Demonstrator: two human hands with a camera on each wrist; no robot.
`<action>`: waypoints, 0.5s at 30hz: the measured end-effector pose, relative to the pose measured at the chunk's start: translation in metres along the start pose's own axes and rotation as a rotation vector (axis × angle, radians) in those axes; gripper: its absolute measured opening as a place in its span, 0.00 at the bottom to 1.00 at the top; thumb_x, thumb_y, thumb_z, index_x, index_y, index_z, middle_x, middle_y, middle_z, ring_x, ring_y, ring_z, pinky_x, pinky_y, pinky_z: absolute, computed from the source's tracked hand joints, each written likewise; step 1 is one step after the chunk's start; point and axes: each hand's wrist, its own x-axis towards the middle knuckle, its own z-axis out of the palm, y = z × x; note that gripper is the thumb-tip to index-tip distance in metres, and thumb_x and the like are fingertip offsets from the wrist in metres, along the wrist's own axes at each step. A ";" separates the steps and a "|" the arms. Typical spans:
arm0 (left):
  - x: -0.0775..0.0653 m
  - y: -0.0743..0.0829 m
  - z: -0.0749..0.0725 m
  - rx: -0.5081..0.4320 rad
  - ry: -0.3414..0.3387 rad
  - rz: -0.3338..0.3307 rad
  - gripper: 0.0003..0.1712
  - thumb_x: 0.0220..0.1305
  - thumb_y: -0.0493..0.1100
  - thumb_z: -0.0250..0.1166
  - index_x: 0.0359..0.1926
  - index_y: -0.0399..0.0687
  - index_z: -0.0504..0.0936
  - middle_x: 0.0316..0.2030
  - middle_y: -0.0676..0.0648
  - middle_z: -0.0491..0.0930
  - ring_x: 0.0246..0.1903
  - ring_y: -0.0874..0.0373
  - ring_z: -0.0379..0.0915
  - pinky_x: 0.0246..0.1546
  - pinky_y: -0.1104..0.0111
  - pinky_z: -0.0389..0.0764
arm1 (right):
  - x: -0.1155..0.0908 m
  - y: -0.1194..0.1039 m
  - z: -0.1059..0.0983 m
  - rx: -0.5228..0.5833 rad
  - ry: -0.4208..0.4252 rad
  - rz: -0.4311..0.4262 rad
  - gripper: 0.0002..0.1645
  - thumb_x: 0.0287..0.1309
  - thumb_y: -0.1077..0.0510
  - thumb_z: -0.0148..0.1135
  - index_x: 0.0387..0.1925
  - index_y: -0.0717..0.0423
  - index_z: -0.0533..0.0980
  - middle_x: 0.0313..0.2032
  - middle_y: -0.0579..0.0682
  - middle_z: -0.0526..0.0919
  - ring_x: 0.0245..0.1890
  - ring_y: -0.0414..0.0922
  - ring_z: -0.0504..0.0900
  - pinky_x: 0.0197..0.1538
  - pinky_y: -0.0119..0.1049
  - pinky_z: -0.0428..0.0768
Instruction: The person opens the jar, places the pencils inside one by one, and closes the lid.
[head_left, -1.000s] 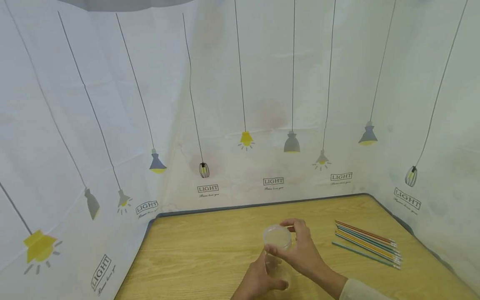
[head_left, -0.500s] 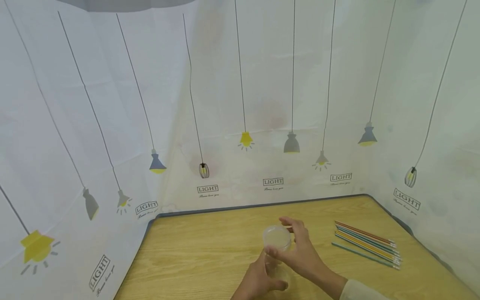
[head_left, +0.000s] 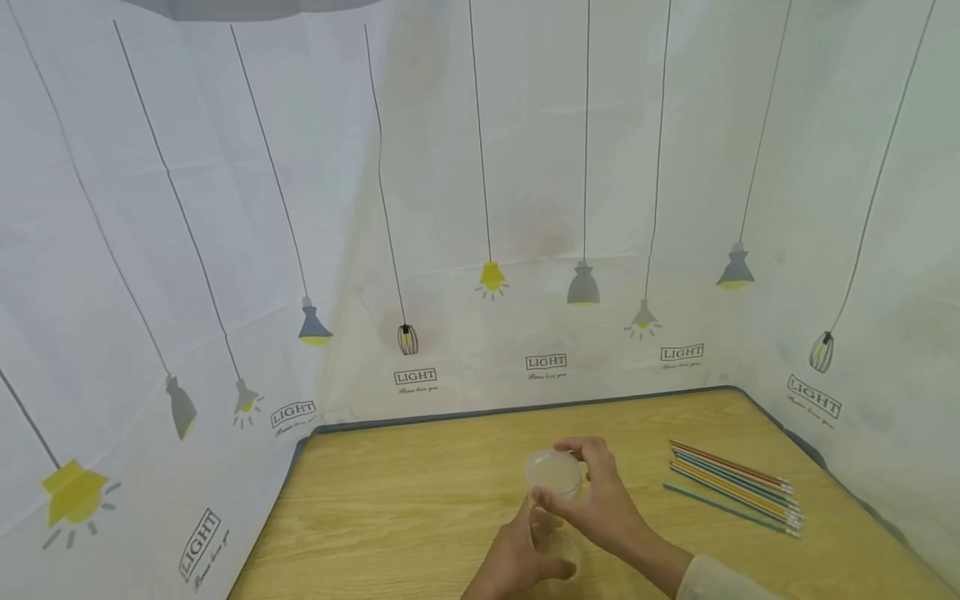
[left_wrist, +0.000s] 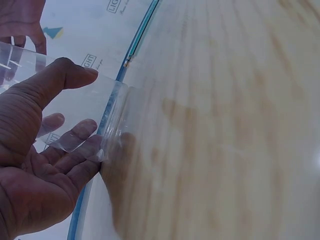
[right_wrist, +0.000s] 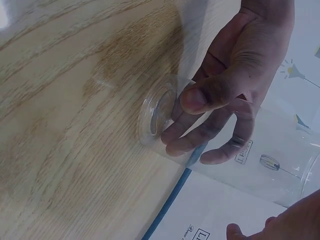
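Observation:
A tall, clear plastic cylindrical jar (right_wrist: 282, 150) stands upright between the hands, its base (right_wrist: 155, 112) at the tabletop. The left hand (head_left: 513, 557) grips it low down, thumb on the near side and fingers round the far side, as the left wrist view also shows. On top, a round translucent lid (head_left: 553, 472) is held by the right hand (head_left: 603, 500), thumb at the front of the rim and fingers at the back. Only part of the right hand shows in both wrist views. The jar's wall is see-through, with nothing visible inside.
Several coloured pencils (head_left: 731, 483) lie in a loose row on the wooden table (head_left: 390, 500), right of the hands. A green pencil (head_left: 727, 508) lies slightly apart, nearest the person. White sheeting (head_left: 450, 208) printed with lamps encloses the table's back and sides.
The right hand's fingers have shifted slightly at the back of the lid. The left hand, jar and pencils stay where they were.

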 end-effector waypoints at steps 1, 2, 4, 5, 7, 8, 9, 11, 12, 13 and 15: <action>0.000 0.000 0.000 0.004 0.002 0.001 0.70 0.53 0.43 0.86 0.89 0.57 0.53 0.65 0.43 0.86 0.65 0.35 0.83 0.62 0.36 0.85 | 0.000 0.000 -0.001 0.004 -0.005 -0.004 0.40 0.57 0.44 0.85 0.67 0.48 0.76 0.65 0.52 0.74 0.63 0.48 0.71 0.62 0.48 0.72; 0.000 0.000 0.000 0.005 0.005 0.005 0.70 0.52 0.43 0.86 0.89 0.56 0.53 0.64 0.43 0.87 0.64 0.36 0.83 0.62 0.36 0.85 | 0.001 0.000 -0.001 0.010 -0.009 -0.007 0.40 0.57 0.45 0.85 0.66 0.47 0.76 0.66 0.53 0.74 0.64 0.48 0.71 0.63 0.49 0.73; 0.000 0.000 -0.001 0.007 0.009 0.011 0.71 0.52 0.42 0.86 0.90 0.56 0.53 0.64 0.44 0.87 0.64 0.37 0.84 0.62 0.37 0.85 | 0.001 0.000 -0.003 0.021 -0.021 -0.013 0.38 0.57 0.48 0.85 0.66 0.46 0.77 0.67 0.53 0.74 0.64 0.50 0.71 0.65 0.55 0.75; 0.000 0.000 -0.001 0.009 0.011 0.012 0.71 0.52 0.42 0.86 0.90 0.56 0.53 0.64 0.44 0.87 0.63 0.37 0.84 0.62 0.37 0.86 | 0.002 0.000 -0.003 0.026 -0.026 -0.017 0.38 0.57 0.49 0.84 0.66 0.46 0.78 0.67 0.54 0.73 0.65 0.51 0.72 0.66 0.59 0.76; 0.000 0.000 -0.001 0.014 0.015 0.014 0.71 0.52 0.42 0.86 0.90 0.58 0.53 0.63 0.44 0.87 0.63 0.38 0.84 0.61 0.38 0.86 | 0.002 -0.001 -0.004 0.033 -0.028 -0.029 0.37 0.57 0.51 0.84 0.66 0.47 0.79 0.68 0.55 0.73 0.67 0.54 0.72 0.67 0.66 0.76; 0.000 0.000 -0.001 0.014 0.014 0.014 0.71 0.52 0.42 0.86 0.90 0.58 0.52 0.63 0.44 0.87 0.63 0.38 0.84 0.61 0.37 0.86 | 0.003 -0.001 -0.004 0.033 -0.030 -0.035 0.36 0.57 0.51 0.83 0.66 0.47 0.79 0.69 0.56 0.73 0.68 0.56 0.72 0.67 0.70 0.76; 0.000 0.000 0.000 0.014 0.014 0.014 0.71 0.52 0.42 0.86 0.90 0.58 0.52 0.63 0.44 0.87 0.62 0.38 0.84 0.61 0.38 0.86 | 0.003 -0.001 -0.004 0.031 -0.031 -0.042 0.36 0.57 0.51 0.83 0.66 0.47 0.80 0.69 0.56 0.73 0.68 0.57 0.72 0.67 0.72 0.76; 0.000 0.000 0.000 0.013 0.016 0.013 0.72 0.51 0.42 0.86 0.90 0.58 0.52 0.63 0.44 0.87 0.62 0.38 0.84 0.60 0.38 0.87 | 0.003 -0.001 -0.005 0.024 -0.029 -0.054 0.35 0.57 0.50 0.83 0.65 0.47 0.81 0.68 0.56 0.73 0.69 0.59 0.71 0.67 0.73 0.76; 0.000 0.000 0.000 0.014 0.016 0.012 0.72 0.51 0.42 0.86 0.90 0.58 0.52 0.63 0.44 0.87 0.62 0.38 0.84 0.60 0.38 0.87 | 0.003 -0.002 -0.005 0.019 -0.026 -0.060 0.35 0.56 0.50 0.82 0.65 0.47 0.81 0.68 0.56 0.73 0.69 0.59 0.71 0.66 0.73 0.76; 0.000 0.000 0.000 0.012 0.017 0.012 0.72 0.51 0.42 0.86 0.90 0.59 0.52 0.63 0.44 0.87 0.61 0.38 0.85 0.60 0.38 0.87 | 0.004 -0.002 -0.005 0.016 -0.023 -0.067 0.35 0.56 0.50 0.82 0.64 0.47 0.81 0.68 0.56 0.74 0.69 0.59 0.71 0.66 0.73 0.76; 0.000 0.000 -0.001 0.010 0.018 0.015 0.72 0.51 0.42 0.87 0.90 0.59 0.52 0.63 0.44 0.87 0.61 0.38 0.85 0.60 0.38 0.87 | 0.004 -0.003 -0.005 0.011 -0.015 -0.080 0.34 0.55 0.51 0.82 0.64 0.48 0.82 0.67 0.56 0.74 0.69 0.60 0.72 0.66 0.74 0.76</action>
